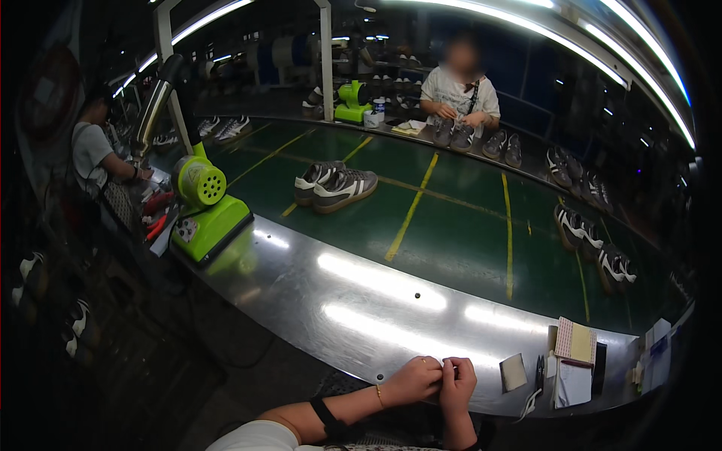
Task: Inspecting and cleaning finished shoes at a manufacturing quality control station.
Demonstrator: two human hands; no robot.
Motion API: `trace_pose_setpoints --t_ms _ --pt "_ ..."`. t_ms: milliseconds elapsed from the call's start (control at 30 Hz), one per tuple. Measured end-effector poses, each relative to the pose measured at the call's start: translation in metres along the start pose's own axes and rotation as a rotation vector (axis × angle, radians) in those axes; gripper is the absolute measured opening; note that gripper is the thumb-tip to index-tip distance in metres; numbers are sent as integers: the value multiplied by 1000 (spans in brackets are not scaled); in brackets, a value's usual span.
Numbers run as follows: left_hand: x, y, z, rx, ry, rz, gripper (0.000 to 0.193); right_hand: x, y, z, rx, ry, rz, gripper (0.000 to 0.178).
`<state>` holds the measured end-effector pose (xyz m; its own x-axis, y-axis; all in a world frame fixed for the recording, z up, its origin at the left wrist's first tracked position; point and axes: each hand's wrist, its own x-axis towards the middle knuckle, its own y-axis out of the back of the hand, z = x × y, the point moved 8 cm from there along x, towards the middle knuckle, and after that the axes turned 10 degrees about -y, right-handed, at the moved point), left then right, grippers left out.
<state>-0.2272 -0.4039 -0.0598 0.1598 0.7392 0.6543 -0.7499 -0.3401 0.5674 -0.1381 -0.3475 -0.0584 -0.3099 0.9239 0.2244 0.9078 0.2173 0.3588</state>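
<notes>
My left hand [418, 379] and my right hand [458, 385] meet over the near edge of the metal worktop [301, 301]. Both have their fingers curled in, with the tips close together. Whatever they may hold is hidden or too small to make out. A dark band [328, 417] circles my left forearm, and a thin bracelet sits at the wrist. Closest to my right hand lies a small beige square piece [514, 373]. Beyond it are a slim black-handled tool [539, 372], a notepad [576, 342] and white paper [574, 386].
Past the worktop runs a green conveyor [466, 225] with yellow lines. A pair of dark grey shoes with white stripes [344, 189] sits on it; more shoes [594, 244] are at right. A lime-green machine [207, 214] stands left. Co-workers [460, 94] sit across and at left.
</notes>
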Motion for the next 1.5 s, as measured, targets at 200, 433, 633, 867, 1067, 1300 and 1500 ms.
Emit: trace_pose_setpoints --t_ms 200,433,633,867,1067,1300,1500 --pt "-1 2 -1 -13 10 -5 14 -1 2 -3 23 41 48 7" --pt "-1 3 -1 -12 10 -9 13 -2 1 -3 54 -26 5 9" --pt "-1 5 -3 -32 12 8 12 -2 0 -4 59 -15 7 9" --pt "-1 10 -1 -6 -12 31 13 -3 -3 -6 42 58 12 9" --pt "0 18 4 4 -29 51 14 -5 -5 -12 46 55 24 6" --pt "-2 20 0 6 -24 35 14 -5 -9 -12 44 53 29 7" --pt "-5 19 -1 6 -23 26 14 -6 -10 -14 36 60 20 8"
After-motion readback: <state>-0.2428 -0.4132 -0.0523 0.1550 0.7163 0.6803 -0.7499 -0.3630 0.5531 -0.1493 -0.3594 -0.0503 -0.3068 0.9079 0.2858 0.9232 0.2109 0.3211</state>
